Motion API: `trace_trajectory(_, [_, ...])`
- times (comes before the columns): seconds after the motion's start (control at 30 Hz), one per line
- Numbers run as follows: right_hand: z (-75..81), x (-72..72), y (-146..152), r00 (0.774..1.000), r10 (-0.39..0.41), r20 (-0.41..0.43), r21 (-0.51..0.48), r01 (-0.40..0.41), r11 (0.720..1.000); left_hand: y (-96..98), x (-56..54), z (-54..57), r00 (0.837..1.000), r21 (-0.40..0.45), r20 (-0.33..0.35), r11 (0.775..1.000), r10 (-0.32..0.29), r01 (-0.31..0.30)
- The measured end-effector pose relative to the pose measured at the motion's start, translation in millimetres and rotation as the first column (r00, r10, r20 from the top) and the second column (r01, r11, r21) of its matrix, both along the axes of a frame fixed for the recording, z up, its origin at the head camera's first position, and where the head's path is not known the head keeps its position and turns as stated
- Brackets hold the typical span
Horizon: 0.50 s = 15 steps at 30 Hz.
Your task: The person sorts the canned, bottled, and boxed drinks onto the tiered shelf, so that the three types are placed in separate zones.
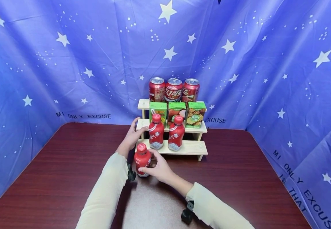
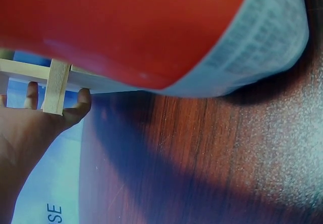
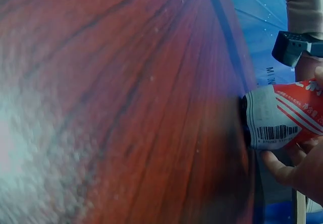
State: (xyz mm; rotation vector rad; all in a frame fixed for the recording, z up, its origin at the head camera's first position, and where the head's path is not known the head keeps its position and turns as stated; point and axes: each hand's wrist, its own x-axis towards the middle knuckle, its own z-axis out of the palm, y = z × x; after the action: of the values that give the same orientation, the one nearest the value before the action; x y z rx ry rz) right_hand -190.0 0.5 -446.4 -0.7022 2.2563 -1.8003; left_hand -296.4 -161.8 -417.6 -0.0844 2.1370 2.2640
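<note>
A red bottle (image 1: 142, 159) with a red cap is held upright by my right hand (image 1: 162, 168), thumb in front and fingers behind. It is in front of the left end of a three-tier wooden rack (image 1: 192, 148); whether its base touches the table cannot be told. My left hand (image 1: 130, 137) holds the rack's left side at the middle tier. In the left wrist view, thumb and fingers lie on either side of a wooden post (image 2: 56, 88). Two more red bottles, a left one (image 1: 156, 136) and a right one (image 1: 176, 137), stand on the lowest tier.
Green-topped drink cartons (image 1: 195, 116) line the middle tier. Red cola cans (image 1: 156, 90) stand in a row on the top tier. The rack is on a dark red wooden table (image 1: 68, 168), with a blue star-patterned curtain (image 1: 111, 63) behind and at the sides.
</note>
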Motion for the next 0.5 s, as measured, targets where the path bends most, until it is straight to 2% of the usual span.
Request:
trace_trajectory(0.17, [15.8,10.3,0.4,1.0,-0.006,0.009,0.005,0.006,1.0,0.7,4.4,6.0,1.0,-0.013,0.021,1.0,0.0,0.001])
trace_trajectory(0.3, [30.2,19.4,2.7,1.0,0.006,0.012,-0.005,-0.006,1.0,-0.5,-2.2,-2.3,1.0,-0.008,0.02,1.0,0.01,-0.01])
trace_trajectory(0.5, [34.5,23.2,7.9,1.0,-0.008,-0.004,-0.006,0.008,1.0,-2.0,-10.6,-15.3,1.0,-0.032,-0.007,0.999,0.026,-0.026])
